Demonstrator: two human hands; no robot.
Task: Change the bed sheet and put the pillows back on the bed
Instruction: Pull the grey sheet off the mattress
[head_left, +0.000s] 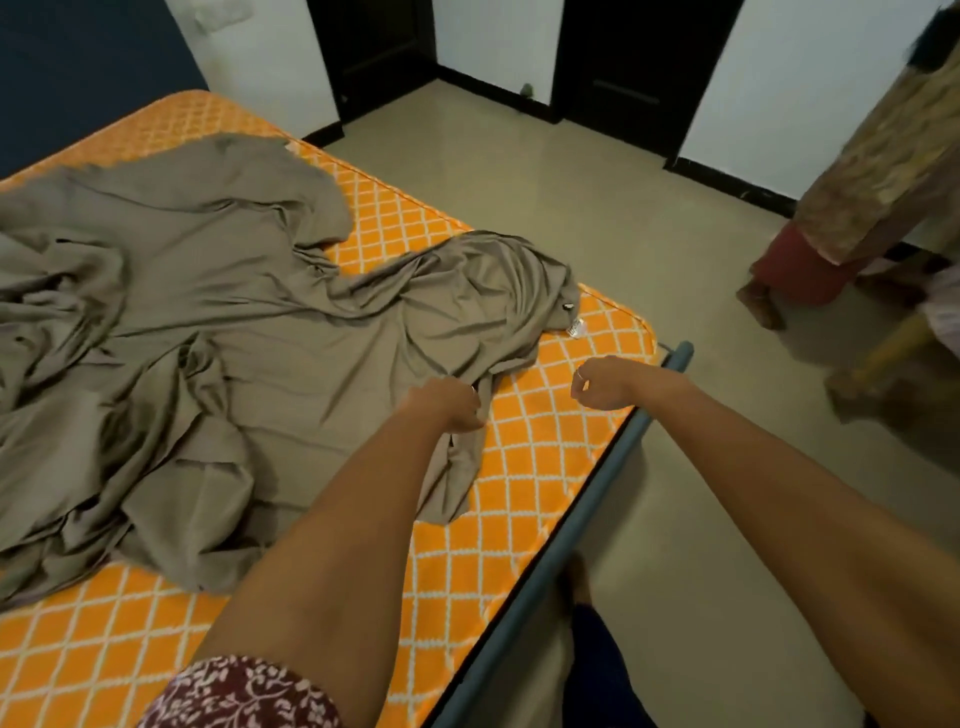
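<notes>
- Taupe sheet (208, 322) lies bunched across orange mattress (561, 415), corner unfitted.
- Our left hand (452, 402) pinches its edge; right hand (602, 383) curled, holding nothing.
- We should find the seam, then stretch it over the mattress corner.

The crumpled grey-brown cloth bed sheet (208, 312) looks soft and matt, heavily creased, lying on the orange mattress with a white lattice pattern (545, 441), whose quilted fabric cover looks slightly nubby. Along the mattress's near edge runs a grey-blue metal bed rail (597, 493), smooth with a dull painted finish. Beyond the mattress, the beige tiled floor (571, 182) is smooth and faintly glossy. Near the mattress's lower edge, a maroon floral cloth sleeve (244, 696) looks matt.
</notes>
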